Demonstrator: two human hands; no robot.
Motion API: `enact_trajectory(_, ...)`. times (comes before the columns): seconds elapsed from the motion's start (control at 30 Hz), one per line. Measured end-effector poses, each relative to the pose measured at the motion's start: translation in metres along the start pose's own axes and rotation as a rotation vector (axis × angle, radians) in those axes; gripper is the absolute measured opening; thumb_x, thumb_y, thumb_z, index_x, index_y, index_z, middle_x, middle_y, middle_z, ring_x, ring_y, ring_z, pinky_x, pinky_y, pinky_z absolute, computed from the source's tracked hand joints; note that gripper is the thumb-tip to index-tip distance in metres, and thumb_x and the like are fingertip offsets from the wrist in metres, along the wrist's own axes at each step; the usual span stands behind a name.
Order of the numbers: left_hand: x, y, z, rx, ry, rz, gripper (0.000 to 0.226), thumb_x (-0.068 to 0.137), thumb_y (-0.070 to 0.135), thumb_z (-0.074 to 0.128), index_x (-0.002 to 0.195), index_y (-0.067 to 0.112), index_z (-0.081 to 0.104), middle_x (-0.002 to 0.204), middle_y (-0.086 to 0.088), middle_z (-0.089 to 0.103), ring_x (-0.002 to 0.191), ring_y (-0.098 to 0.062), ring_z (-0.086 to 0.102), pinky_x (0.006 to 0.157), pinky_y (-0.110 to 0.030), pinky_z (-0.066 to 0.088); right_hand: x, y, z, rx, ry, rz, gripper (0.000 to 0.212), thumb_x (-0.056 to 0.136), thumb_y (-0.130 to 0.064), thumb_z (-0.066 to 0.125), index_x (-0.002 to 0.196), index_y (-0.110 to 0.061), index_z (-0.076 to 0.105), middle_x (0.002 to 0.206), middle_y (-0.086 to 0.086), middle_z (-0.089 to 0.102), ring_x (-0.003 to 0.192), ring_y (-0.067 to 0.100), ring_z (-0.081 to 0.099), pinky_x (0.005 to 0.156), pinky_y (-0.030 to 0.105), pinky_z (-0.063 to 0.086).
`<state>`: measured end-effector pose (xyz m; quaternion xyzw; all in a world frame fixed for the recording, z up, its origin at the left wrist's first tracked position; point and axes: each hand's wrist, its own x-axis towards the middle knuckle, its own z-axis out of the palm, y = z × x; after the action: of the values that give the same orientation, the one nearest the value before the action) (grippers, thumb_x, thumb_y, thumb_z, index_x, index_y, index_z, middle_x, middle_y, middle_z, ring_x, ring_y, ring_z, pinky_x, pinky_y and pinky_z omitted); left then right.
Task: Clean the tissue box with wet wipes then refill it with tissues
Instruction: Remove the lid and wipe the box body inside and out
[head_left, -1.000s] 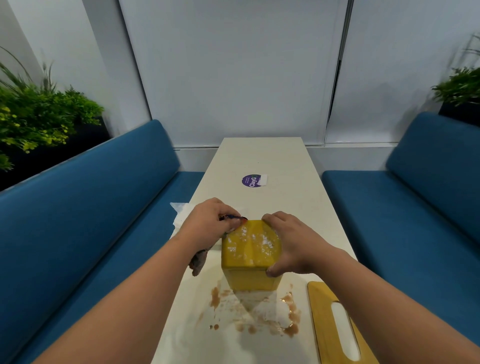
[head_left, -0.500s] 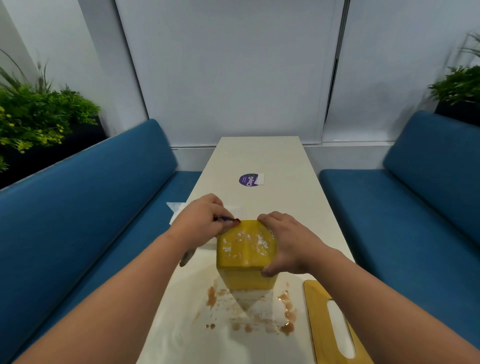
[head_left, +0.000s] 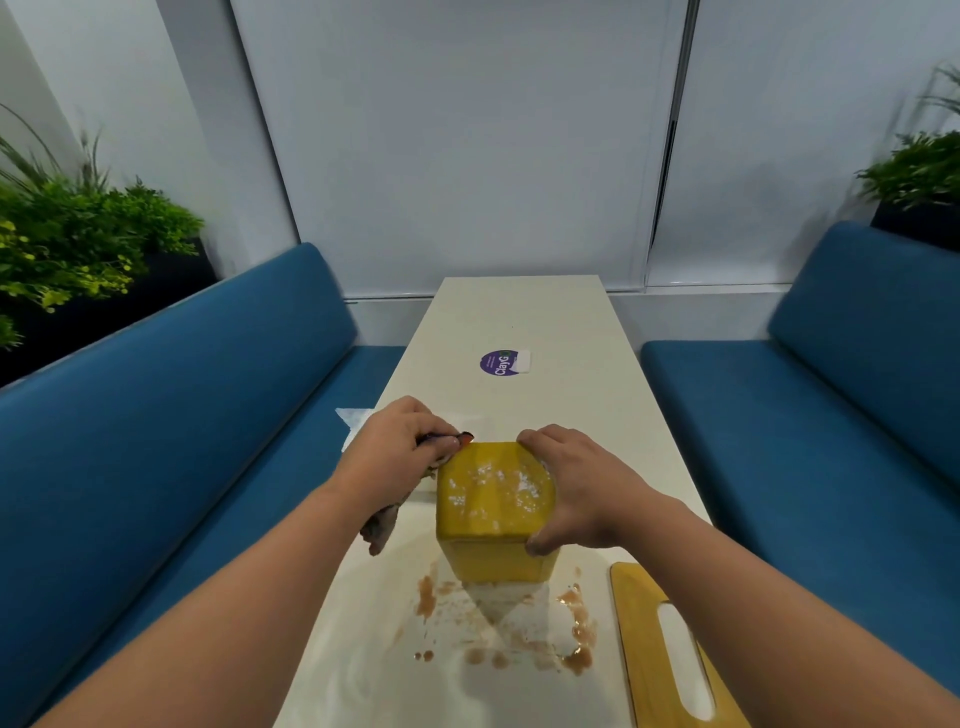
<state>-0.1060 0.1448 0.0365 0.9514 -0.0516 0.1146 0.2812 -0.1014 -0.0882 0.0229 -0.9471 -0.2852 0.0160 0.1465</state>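
Fingers (head_left: 540, 441) of your right hand (head_left: 582, 493) wrap the right side of the yellow tissue box (head_left: 493, 514), thumb at its near right corner, so the box sits directly left of that palm. Your left hand (head_left: 395, 457) is curled tight around a soiled wet wipe (head_left: 382, 525) at the box's far left edge; the wipe's tail hangs below the wrist. Box stands on the table (head_left: 519, 322), whitish flecks on its upward face. Brown smears (head_left: 519, 629) lie just in front; the yellow lid (head_left: 644, 623) lies near right.
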Motion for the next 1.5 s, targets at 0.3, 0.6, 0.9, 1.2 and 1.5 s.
enact_trajectory(0.3,-0.010,-0.016,-0.017,0.258,-0.293,0.171,0.065,0.083,0.031,0.065,0.141,0.043,0.038,0.121,0.018,0.026,0.107,-0.006,0.040,0.080,-0.009,0.041,0.000,0.002,0.000,-0.004,-0.003,0.008,0.116,0.059,-0.052,0.085,0.151,-0.026,0.019,0.147,-0.007,0.030,0.133,0.016,0.030,0.104,0.036,0.042)
enact_trajectory(0.6,-0.021,-0.008,-0.011,0.050,-0.080,0.074,0.046,0.089,0.013,0.052,0.128,0.036,0.053,0.116,0.019,0.052,0.101,-0.004,0.050,0.086,-0.020,0.043,0.002,0.002,-0.002,-0.015,0.011,0.019,0.116,0.058,-0.053,0.084,0.151,-0.026,0.021,0.147,-0.008,0.032,0.132,0.015,0.032,0.102,0.037,0.044)
enact_trajectory(0.9,-0.048,-0.013,0.029,0.095,0.143,0.204,0.039,0.095,0.038,0.053,0.128,0.020,0.061,0.116,0.013,0.054,0.093,0.000,0.047,0.076,-0.006,0.035,0.005,0.002,-0.001,-0.011,0.015,0.030,0.115,0.058,-0.055,0.084,0.150,-0.026,0.022,0.143,-0.007,0.036,0.130,0.016,0.034,0.101,0.037,0.044)
enact_trajectory(1.2,-0.055,-0.006,0.031,0.127,0.293,0.258,0.040,0.095,0.046,0.043,0.108,0.023,0.073,0.098,0.013,0.062,0.083,-0.008,0.057,0.064,-0.024,0.051,0.006,0.002,-0.002,0.010,-0.012,0.000,0.115,0.058,-0.052,0.086,0.150,-0.025,0.023,0.145,-0.007,0.035,0.131,0.017,0.033,0.103,0.035,0.041)
enact_trajectory(1.5,-0.079,-0.010,0.037,0.137,0.265,0.319,0.033,0.095,0.040,0.047,0.108,0.024,0.073,0.102,0.013,0.063,0.083,-0.012,0.059,0.061,-0.032,0.054,0.006,0.003,-0.001,-0.013,0.001,-0.014,0.115,0.058,-0.054,0.085,0.150,-0.025,0.022,0.145,-0.006,0.035,0.131,0.018,0.034,0.102,0.037,0.043)
